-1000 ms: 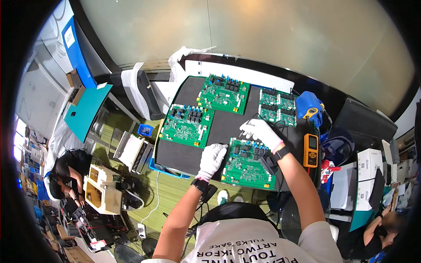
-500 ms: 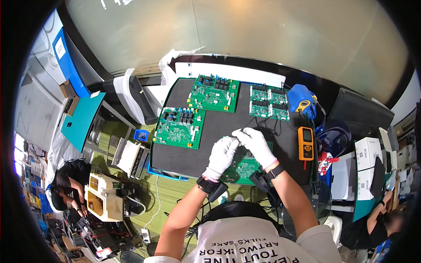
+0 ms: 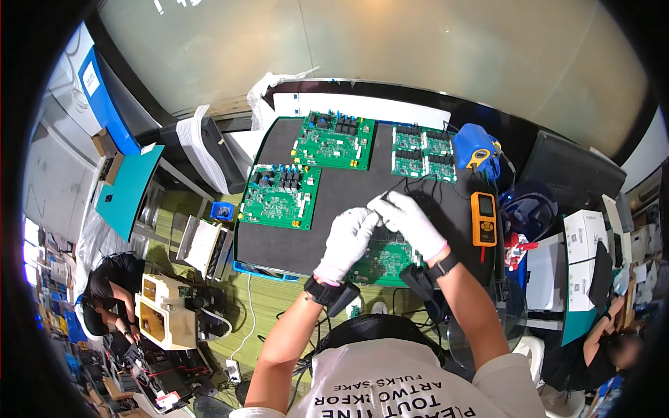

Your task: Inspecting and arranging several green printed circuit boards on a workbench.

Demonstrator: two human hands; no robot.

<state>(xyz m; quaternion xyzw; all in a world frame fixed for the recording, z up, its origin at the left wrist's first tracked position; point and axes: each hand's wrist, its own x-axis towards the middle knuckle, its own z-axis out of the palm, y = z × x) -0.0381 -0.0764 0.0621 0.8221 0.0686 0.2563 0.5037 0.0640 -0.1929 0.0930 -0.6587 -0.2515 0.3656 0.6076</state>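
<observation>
Both my hands wear white gloves and meet at the fingertips over the near part of the dark mat [image 3: 279, 254]. My left hand [image 3: 347, 238] has its fingers pinched together; what is in them, if anything, is hidden. My right hand [image 3: 410, 221] is also closed in a pinch, touching or nearly touching the left fingertips. A thin dark wire or tool [image 3: 394, 189] shows just beyond the right fingers; I cannot tell whether it is gripped. Below the hands lies a green circuit board [image 3: 387, 266], partly covered by them.
Two larger green circuit boards [image 3: 277, 207] [image 3: 332, 150] lie at left and back. A panel of smaller boards [image 3: 424, 155] is at back right, with black cables near it. An orange handheld meter [image 3: 483, 219] and a blue device [image 3: 476, 150] stand at right. Co-workers are at both sides.
The whole view has shifted slightly, with the table and boards higher in the picture. My hands stay together, and the fingertips have shifted a little over the board.
</observation>
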